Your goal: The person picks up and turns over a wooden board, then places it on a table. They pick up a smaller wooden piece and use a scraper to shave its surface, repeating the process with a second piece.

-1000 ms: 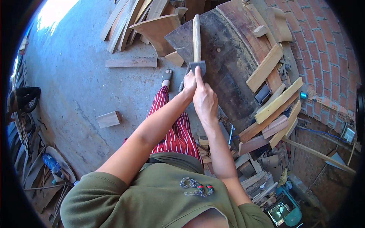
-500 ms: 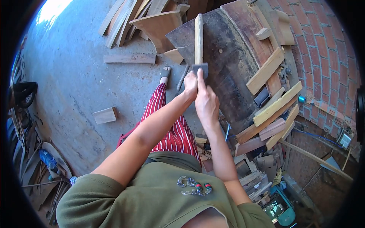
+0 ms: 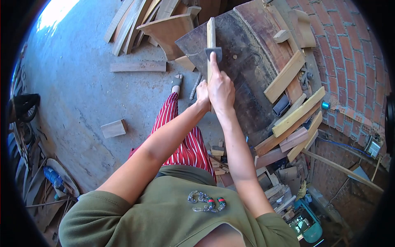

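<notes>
A narrow, pale wooden strip (image 3: 211,33) points away from me over the dark worktable (image 3: 242,53). My left hand (image 3: 203,92) is closed around its near part. Lying across the strip is a dark grey piece of sandpaper (image 3: 218,53), its far edge curving over the wood. My right hand (image 3: 222,88) grips it from above, index finger stretched out and pressed on it, the other fingers curled beside the strip. The right hand hides the strip's middle, and its near end shows only slightly below the hands.
Cut boards (image 3: 298,113) and a dark cylinder (image 3: 282,105) lie along the table's right side by a brick wall (image 3: 345,53). Planks (image 3: 131,26) and a curved wooden panel (image 3: 166,33) lean beyond. A wooden block (image 3: 113,129) rests on the concrete floor.
My right hand has slid the sandpaper forward along the strip, away from my left hand. The left hand keeps its hold, and the view has shifted slightly.
</notes>
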The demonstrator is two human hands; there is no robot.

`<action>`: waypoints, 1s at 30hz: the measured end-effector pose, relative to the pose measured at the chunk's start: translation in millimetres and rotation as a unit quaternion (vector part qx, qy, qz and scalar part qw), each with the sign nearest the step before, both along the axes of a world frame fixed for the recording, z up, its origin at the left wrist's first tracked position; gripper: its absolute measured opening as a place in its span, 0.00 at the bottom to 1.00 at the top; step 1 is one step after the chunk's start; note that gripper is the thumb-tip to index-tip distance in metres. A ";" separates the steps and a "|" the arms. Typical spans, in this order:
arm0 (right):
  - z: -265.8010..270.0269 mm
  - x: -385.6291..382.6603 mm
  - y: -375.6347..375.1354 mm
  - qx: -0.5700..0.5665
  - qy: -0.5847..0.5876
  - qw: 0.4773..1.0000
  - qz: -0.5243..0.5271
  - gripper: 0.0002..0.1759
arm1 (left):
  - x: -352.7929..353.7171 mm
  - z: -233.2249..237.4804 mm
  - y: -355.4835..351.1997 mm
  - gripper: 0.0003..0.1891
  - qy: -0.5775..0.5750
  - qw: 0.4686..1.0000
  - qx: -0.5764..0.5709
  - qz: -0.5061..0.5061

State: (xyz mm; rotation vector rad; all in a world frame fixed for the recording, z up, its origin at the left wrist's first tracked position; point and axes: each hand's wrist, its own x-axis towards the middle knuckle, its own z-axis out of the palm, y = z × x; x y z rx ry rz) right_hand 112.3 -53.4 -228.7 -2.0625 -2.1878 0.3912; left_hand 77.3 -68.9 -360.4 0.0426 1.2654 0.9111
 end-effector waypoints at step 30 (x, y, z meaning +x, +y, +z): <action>14.8 4.2 -19.9 -0.085 0.062 0.994 -0.030 0.36 | -16.4 -1.2 11.4 0.20 0.263 0.930 0.086 -0.240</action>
